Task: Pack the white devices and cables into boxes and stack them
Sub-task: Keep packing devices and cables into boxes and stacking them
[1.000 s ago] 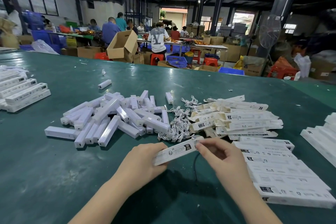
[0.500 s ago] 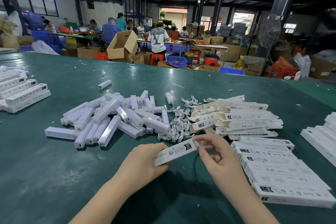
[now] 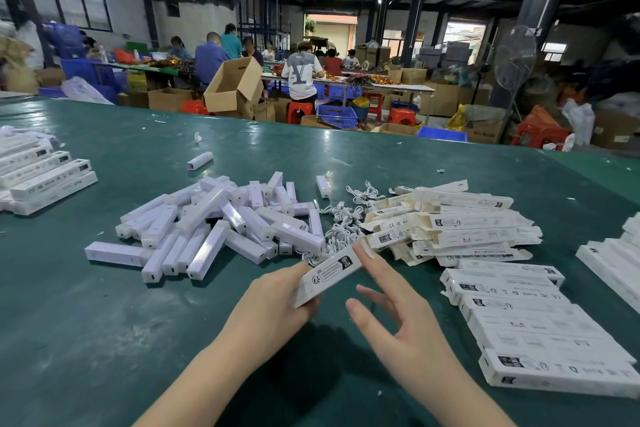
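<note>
Green table (image 3: 104,340) — left hand (image 3: 273,302) grips box (image 3: 329,276), right hand (image 3: 401,319) spread.

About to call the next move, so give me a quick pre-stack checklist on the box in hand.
1. Box held: ok, left hand grips its near end.
2. Right hand free: ok, fingers spread, one fingertip at the box's far end.
3. Far flap shut: cannot tell.
4. Device and cable inside: cannot tell.
5. Packed-box stack within right-hand side: ok.
6. Loose devices remaining: ok, many.
</note>
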